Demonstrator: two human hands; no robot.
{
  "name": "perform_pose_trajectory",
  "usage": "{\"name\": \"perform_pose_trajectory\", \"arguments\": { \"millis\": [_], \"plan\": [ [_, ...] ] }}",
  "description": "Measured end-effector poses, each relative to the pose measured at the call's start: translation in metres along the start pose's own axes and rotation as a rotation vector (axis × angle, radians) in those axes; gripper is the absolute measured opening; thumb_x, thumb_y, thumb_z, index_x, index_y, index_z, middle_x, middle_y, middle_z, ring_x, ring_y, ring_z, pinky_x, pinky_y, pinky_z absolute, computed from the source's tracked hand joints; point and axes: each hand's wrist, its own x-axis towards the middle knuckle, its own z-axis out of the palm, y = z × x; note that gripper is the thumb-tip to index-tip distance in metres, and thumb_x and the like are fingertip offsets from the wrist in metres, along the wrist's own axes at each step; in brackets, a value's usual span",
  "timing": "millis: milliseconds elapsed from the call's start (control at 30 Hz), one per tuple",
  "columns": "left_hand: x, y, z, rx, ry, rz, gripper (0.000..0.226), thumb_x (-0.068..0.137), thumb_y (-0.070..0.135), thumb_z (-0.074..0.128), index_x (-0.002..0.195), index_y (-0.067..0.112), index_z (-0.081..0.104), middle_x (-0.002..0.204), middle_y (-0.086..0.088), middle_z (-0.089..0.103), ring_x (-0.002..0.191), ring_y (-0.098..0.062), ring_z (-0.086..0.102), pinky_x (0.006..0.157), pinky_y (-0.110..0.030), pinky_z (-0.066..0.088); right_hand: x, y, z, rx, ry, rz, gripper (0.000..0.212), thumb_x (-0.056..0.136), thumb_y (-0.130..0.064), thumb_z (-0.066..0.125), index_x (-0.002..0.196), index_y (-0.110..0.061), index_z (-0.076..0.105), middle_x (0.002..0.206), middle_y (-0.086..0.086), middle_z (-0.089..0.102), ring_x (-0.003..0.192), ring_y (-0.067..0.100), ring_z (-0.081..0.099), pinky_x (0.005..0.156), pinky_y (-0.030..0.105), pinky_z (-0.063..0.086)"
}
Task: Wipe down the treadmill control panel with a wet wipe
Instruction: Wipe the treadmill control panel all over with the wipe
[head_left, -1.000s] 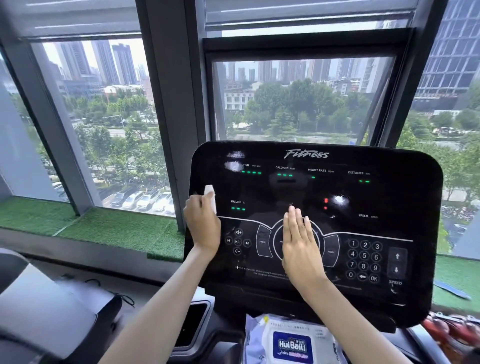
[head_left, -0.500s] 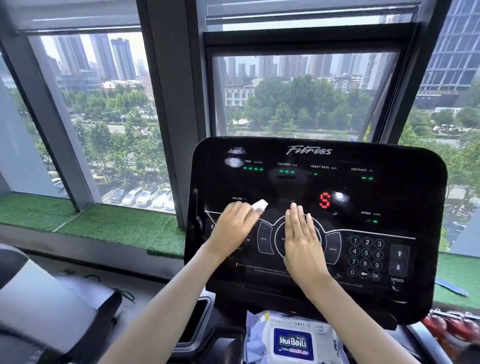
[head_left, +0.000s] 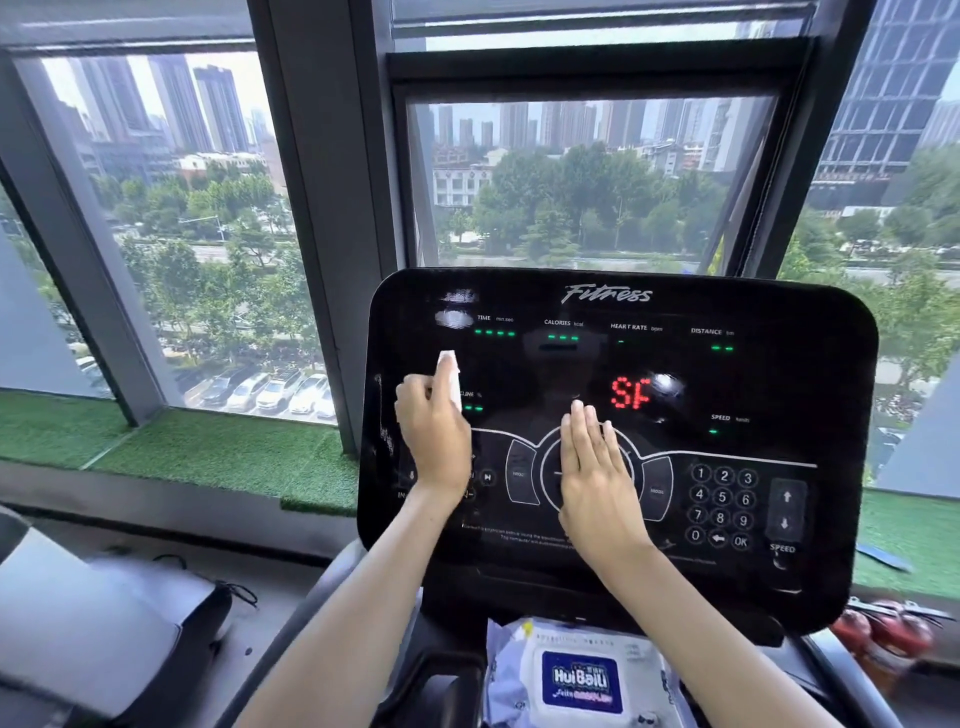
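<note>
The left grip (head_left: 434, 436) pinches the wet wipe (head_left: 449, 376) against the control panel (head_left: 779, 384) near its left edge, while the right grip (head_left: 597, 483) lies flat, fingers straight, at its centre.

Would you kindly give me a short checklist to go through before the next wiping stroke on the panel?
1. Grip: the left hand holds the wipe, its end sticking out above: ok.
2. Contact: wipe flat on the panel: cannot tell, the hand hides it.
3. Controls: the right hand lies flat on the centre dial and the display shows red SF: not ok.
4. Path: the keypad side is uncovered: ok.
5. Top left: pale patches, glare or smear: cannot tell.
6. Supply: a pack of wipes sits below the panel: ok.
</note>
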Motion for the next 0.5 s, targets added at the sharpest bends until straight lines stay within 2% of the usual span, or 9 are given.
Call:
{"name": "perform_pose_trajectory", "arguments": {
  "millis": [33, 67, 133, 167, 200, 300, 333, 400, 500],
  "plan": [
    [-0.005, 0.005, 0.0, -0.005, -0.02, 0.076, 0.026, 0.093, 0.008, 0.048, 0.116, 0.014, 0.059, 0.102, -0.017, 0.055, 0.094, -0.033, 0.049, 0.083, -0.039, 0.045, 0.0, 0.0, -0.001, 0.001, -0.005, -0.001, 0.098, 0.047, -0.006, 0.082, 0.131, 0.016, 0.036, 0.141, 0.033, 0.033, 0.132, 0.042, 0.034, 0.106, 0.052, 0.034],
    [-0.01, 0.007, 0.002, -0.002, -0.063, 0.247, 0.028, 0.092, 0.003, 0.052, 0.117, 0.011, 0.06, 0.093, -0.016, 0.057, 0.085, -0.031, 0.052, 0.077, -0.041, 0.047, 0.0, -0.001, -0.001, 0.0, -0.009, -0.002, 0.096, 0.049, -0.006, 0.081, 0.131, 0.016, 0.036, 0.142, 0.032, 0.032, 0.132, 0.041, 0.033, 0.106, 0.051, 0.033],
    [-0.013, -0.004, 0.007, 0.092, -0.096, 0.75, 0.034, 0.087, 0.0, 0.063, 0.121, 0.007, 0.061, 0.075, -0.006, 0.053, 0.068, -0.02, 0.051, 0.063, -0.034, 0.047, 0.0, 0.0, -0.002, -0.003, -0.012, 0.0, 0.094, 0.051, -0.006, 0.08, 0.132, 0.015, 0.036, 0.143, 0.031, 0.031, 0.133, 0.04, 0.032, 0.106, 0.05, 0.033],
    [-0.007, -0.013, 0.005, 0.122, -0.081, 0.847, 0.037, 0.086, 0.001, 0.066, 0.122, 0.007, 0.061, 0.072, -0.003, 0.051, 0.066, -0.018, 0.048, 0.06, -0.033, 0.045, 0.0, 0.001, -0.003, -0.002, -0.019, -0.001, 0.095, 0.05, -0.007, 0.08, 0.132, 0.015, 0.036, 0.143, 0.031, 0.031, 0.133, 0.04, 0.032, 0.107, 0.05, 0.033],
    [-0.001, -0.019, 0.003, 0.088, -0.063, 0.772, 0.038, 0.086, 0.002, 0.067, 0.123, 0.009, 0.061, 0.072, -0.003, 0.049, 0.066, -0.017, 0.046, 0.058, -0.034, 0.044, 0.0, 0.001, -0.004, 0.003, -0.025, -0.003, 0.098, 0.049, -0.008, 0.081, 0.132, 0.014, 0.036, 0.143, 0.031, 0.032, 0.133, 0.04, 0.032, 0.107, 0.05, 0.033],
    [0.005, -0.011, -0.002, -0.03, 0.067, 0.19, 0.046, 0.085, -0.007, 0.06, 0.127, 0.011, 0.056, 0.08, -0.006, 0.048, 0.072, -0.021, 0.045, 0.063, -0.036, 0.044, -0.001, 0.001, -0.004, 0.028, -0.025, -0.011, 0.1, 0.046, -0.009, 0.082, 0.132, 0.014, 0.035, 0.141, 0.031, 0.034, 0.132, 0.039, 0.034, 0.107, 0.049, 0.033],
    [0.001, -0.004, -0.001, -0.021, 0.054, 0.115, 0.046, 0.085, -0.008, 0.056, 0.128, 0.009, 0.055, 0.082, -0.008, 0.049, 0.074, -0.022, 0.045, 0.065, -0.035, 0.044, -0.001, 0.0, -0.004, 0.039, -0.031, -0.014, 0.098, 0.047, -0.009, 0.08, 0.132, 0.014, 0.036, 0.141, 0.03, 0.035, 0.132, 0.039, 0.034, 0.107, 0.049, 0.033],
    [-0.011, 0.011, 0.009, -0.025, -0.039, 0.245, 0.037, 0.089, -0.002, 0.051, 0.125, 0.005, 0.056, 0.083, -0.011, 0.052, 0.075, -0.025, 0.048, 0.067, -0.036, 0.045, 0.001, 0.004, -0.004, 0.061, -0.029, -0.028, 0.094, 0.05, -0.008, 0.077, 0.132, 0.012, 0.036, 0.142, 0.028, 0.035, 0.133, 0.037, 0.034, 0.107, 0.048, 0.034],
    [-0.024, 0.012, 0.012, 0.039, -0.232, 0.761, 0.041, 0.082, 0.0, 0.067, 0.122, 0.008, 0.06, 0.078, -0.006, 0.054, 0.071, -0.021, 0.051, 0.07, -0.033, 0.046, 0.0, 0.013, -0.011, 0.128, -0.007, -0.064, 0.088, 0.062, -0.001, 0.067, 0.139, 0.008, 0.027, 0.15, 0.022, 0.022, 0.14, 0.03, 0.021, 0.113, 0.043, 0.021]
  ]
}}
